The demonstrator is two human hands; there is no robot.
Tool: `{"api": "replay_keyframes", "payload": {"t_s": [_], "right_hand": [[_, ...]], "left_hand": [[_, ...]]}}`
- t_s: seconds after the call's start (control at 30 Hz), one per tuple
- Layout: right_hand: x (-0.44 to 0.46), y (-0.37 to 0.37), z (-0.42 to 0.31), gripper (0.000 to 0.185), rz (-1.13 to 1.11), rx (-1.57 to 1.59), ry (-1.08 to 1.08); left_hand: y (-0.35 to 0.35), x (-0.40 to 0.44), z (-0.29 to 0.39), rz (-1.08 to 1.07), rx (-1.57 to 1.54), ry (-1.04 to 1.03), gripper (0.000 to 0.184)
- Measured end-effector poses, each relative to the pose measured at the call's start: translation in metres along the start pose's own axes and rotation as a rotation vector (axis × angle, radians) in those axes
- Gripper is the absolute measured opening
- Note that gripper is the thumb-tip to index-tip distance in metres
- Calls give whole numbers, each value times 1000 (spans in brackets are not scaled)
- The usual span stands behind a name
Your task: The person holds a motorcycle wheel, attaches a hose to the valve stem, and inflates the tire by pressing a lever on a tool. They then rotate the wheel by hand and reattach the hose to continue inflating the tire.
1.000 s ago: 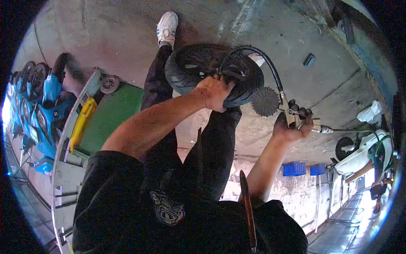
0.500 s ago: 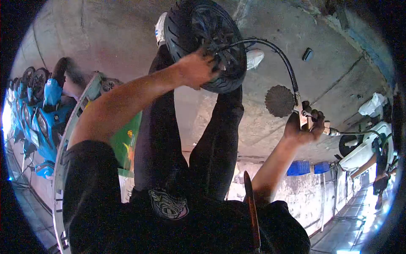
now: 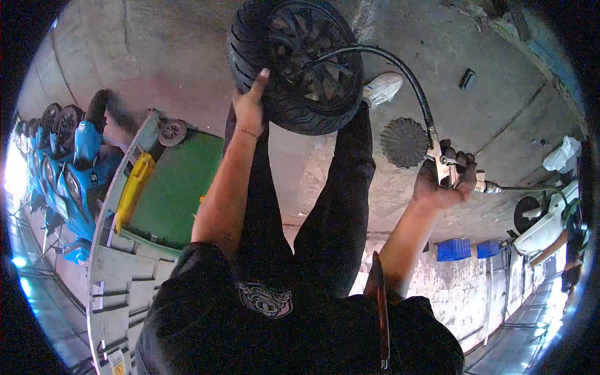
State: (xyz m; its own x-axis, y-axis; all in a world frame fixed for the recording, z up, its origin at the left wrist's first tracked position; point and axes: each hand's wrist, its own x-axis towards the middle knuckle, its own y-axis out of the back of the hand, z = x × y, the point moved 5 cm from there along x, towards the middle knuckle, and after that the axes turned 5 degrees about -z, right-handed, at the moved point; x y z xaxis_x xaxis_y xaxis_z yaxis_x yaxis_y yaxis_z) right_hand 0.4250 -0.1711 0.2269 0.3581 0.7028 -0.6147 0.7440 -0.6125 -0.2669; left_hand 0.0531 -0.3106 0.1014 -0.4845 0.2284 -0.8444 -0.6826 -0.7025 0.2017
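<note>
A black motorcycle wheel with a treaded tyre (image 3: 300,115) stands between the person's feet. My left hand (image 3: 250,109) grips the tyre's near left side, thumb on the tread, with its other fingers hidden. My right hand (image 3: 456,181) is wrapped round a metal tyre inflator gun (image 3: 439,164), away from the wheel on the right. From the gun a black hose (image 3: 412,78) arches over to the wheel's spokes near the hub. A thinner air line (image 3: 525,189) leaves the gun's other end.
A dark toothed round mat (image 3: 403,142) lies on the concrete floor near the gun. A small black object (image 3: 467,79) is farther off. At left stand a green-topped cart (image 3: 178,187) with a yellow item (image 3: 134,190) and several blue scooters (image 3: 72,181). Blue crates (image 3: 453,249) are at right.
My left hand has left the spokes near the hose end and now holds the tyre's left side. The wheel has tilted slightly. My right hand still grips the inflator gun.
</note>
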Motion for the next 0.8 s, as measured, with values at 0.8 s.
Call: {"api": "replay_keyframes", "payload": {"t_s": [0.8], "right_hand": [[3, 4, 0, 22, 58, 69, -53]], "left_hand": [[24, 26, -48, 159, -142, -153, 80]]}}
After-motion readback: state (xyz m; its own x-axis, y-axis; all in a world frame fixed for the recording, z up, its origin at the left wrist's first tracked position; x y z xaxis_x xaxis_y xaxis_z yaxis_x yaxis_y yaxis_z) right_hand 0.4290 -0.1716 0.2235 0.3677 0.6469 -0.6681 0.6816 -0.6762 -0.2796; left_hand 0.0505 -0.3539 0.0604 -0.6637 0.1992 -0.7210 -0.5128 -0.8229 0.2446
